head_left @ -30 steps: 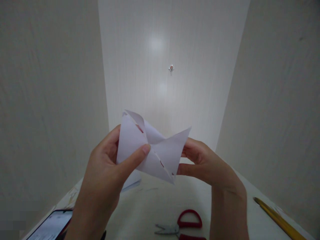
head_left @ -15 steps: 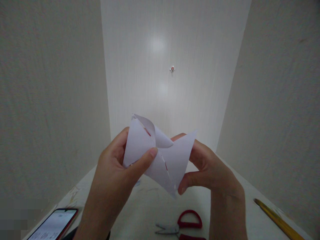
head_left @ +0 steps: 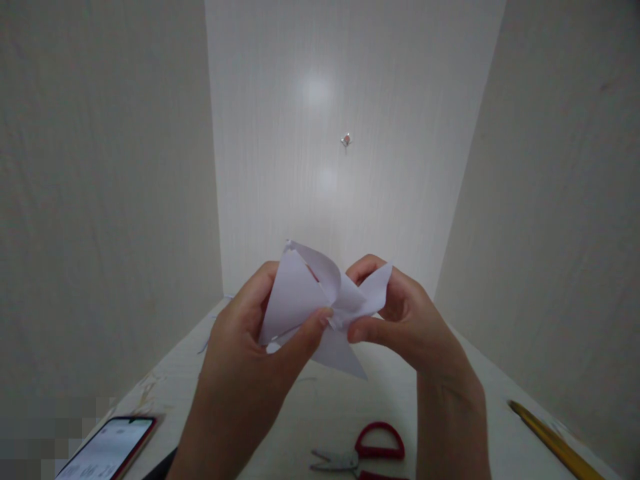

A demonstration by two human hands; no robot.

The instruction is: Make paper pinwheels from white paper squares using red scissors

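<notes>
Scissors (head_left: 361, 453) lie on the worktop (head_left: 320, 413) nearest us; above them both hands pinch the cut paper (head_left: 320, 307), left hand (head_left: 250, 353) clamping one flap, right hand (head_left: 405, 327) curling another inward. Best keep the centre pinned and bend softly, without creasing.

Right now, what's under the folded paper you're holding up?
Under the paper, bare tabletop; red-handled scissors lie nearer. Both hands hide the paper's back.
</notes>
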